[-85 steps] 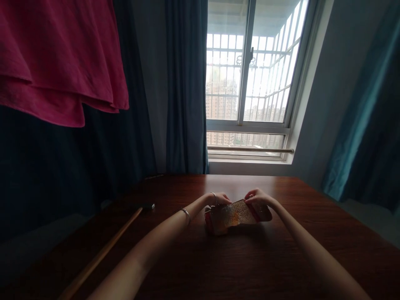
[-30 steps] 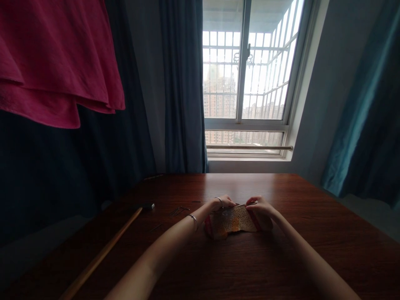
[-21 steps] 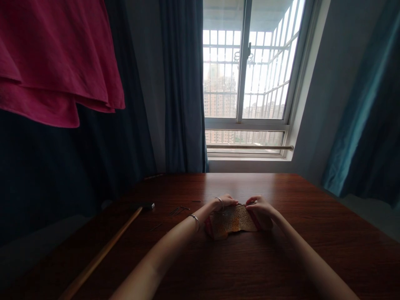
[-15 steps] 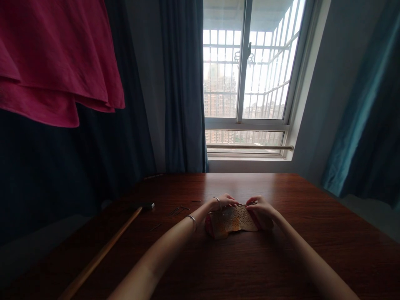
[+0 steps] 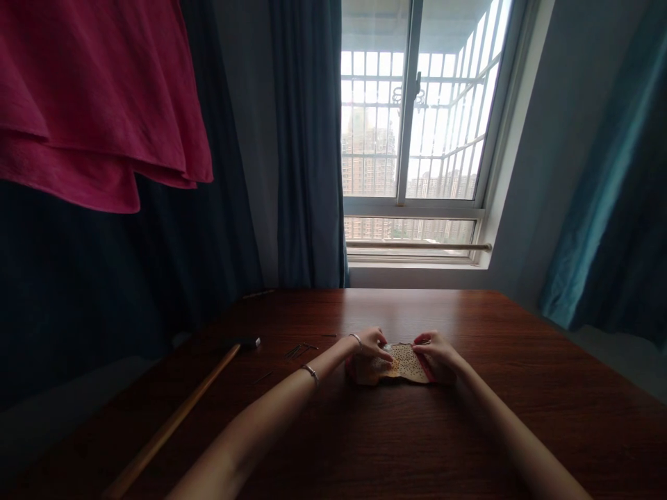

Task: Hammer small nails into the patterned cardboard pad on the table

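A tan piece with dark spots point(image 5: 409, 364), reddish at its sides, lies on the brown table between my hands; it looks like a cloth or thin sheet, but its exact kind is unclear. My left hand point(image 5: 371, 345), with bracelets on the wrist and forearm, rests over its left part. The thumb and fingers there are apart, the thumb touching the spotted surface. At the far right corner, my right hand point(image 5: 435, 347) pinches the edge with bent fingers. Part of the piece's right end is hidden beneath that hand.
A hammer point(image 5: 192, 399) with a wooden handle lies left of my left arm. Several thin dark nails point(image 5: 301, 350) are scattered between the hammer and the spotted piece. Beyond the table point(image 5: 417, 302) are a barred window and blue curtains; a pink cloth point(image 5: 104, 118) hangs at upper left.
My left hand has shifted from the piece's far edge onto its surface, thumb and fingers spreading. The near edge of the piece lies flatter. My right hand stays near the same corner.
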The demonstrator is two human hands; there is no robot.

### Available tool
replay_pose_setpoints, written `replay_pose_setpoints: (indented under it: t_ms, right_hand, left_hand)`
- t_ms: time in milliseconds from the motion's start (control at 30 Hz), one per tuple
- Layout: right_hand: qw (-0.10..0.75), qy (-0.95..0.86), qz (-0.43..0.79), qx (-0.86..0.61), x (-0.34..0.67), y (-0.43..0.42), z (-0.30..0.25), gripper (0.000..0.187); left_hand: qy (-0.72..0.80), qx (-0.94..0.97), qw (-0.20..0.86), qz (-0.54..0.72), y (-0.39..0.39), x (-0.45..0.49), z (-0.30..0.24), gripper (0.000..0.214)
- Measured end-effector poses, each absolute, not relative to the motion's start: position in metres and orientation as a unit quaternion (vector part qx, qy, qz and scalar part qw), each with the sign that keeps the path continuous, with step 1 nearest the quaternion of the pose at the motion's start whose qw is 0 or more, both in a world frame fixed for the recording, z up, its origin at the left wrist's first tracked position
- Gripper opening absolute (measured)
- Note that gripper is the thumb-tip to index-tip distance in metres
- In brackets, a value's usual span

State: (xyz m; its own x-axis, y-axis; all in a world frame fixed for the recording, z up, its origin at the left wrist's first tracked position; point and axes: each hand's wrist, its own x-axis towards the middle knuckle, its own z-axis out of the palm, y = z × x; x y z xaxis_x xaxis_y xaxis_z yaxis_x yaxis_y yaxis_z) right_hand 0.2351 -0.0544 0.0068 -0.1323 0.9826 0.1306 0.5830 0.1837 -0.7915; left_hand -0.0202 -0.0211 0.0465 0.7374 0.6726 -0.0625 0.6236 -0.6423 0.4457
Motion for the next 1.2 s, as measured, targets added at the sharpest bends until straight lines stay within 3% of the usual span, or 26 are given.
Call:
replay_pose_setpoints:
  t_ms: [233, 433, 567, 967, 1200]
  right_hand:
    - [0.331, -0.703, 0.245, -0.580, 0.230, -0.063, 0.010, 0.028]
    - [0.332, -0.701, 0.178, -0.605, 0.220, -0.070, 0.009, 0.025]
    - [0.321, -0.696, 0.139, -0.626, 0.209, -0.077, 0.006, 0.024]
    - [0.290, -0.696, -0.091, -0.650, 0.185, -0.104, 0.010, 0.021]
    - [0.338, -0.704, -0.140, -0.609, 0.176, -0.116, 0.023, 0.025]
  left_hand:
    - [0.336, 0.939, 0.071, 0.012, -0.047, -0.030, 0.046, 0.078]
    - [0.372, 0.924, 0.036, 0.076, -0.051, -0.034, 0.030, 0.043]
    - [0.408, 0.905, 0.058, 0.108, -0.048, -0.030, 0.023, 0.034]
    - [0.509, 0.840, 0.061, 0.175, -0.057, -0.016, 0.025, 0.040]
    - [0.538, 0.815, 0.095, 0.192, -0.071, -0.010, 0.044, 0.043]
